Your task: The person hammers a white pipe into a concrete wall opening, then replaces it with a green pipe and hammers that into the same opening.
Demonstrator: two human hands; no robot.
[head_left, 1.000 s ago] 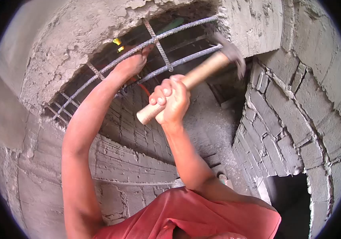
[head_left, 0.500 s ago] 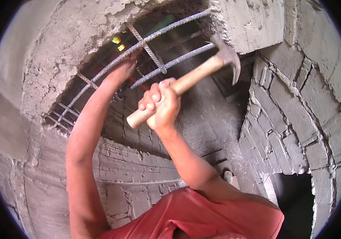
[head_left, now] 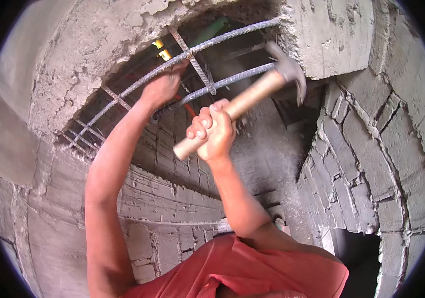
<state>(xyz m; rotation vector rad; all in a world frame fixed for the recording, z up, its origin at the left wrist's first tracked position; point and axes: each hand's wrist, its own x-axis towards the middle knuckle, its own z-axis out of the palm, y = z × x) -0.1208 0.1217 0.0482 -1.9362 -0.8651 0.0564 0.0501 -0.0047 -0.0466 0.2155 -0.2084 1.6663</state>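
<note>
My right hand (head_left: 215, 130) is closed around the wooden handle of a claw hammer (head_left: 259, 92). The hammer slants up to the right, its metal head overlapping the lower rebar (head_left: 232, 79) in this view. My left hand (head_left: 164, 87) reaches up into the broken opening, by the upper rebar (head_left: 150, 74). Its fingers are hidden around the bars, so I cannot tell what they hold. A short rusty crossbar (head_left: 192, 62) ties the bars together just right of that hand.
Rough broken concrete (head_left: 98, 54) rims the opening. Yellow pieces (head_left: 164, 53) and a green object (head_left: 211, 30) show behind the bars. A block wall (head_left: 356, 149) with thick mortar joints stands on the right, above a dark gap (head_left: 356, 253). Another block wall (head_left: 168, 208) lies below.
The view has shifted, so the opening and bars sit slightly further right. My right hand still holds the hammer; my left hand stays at the bars.
</note>
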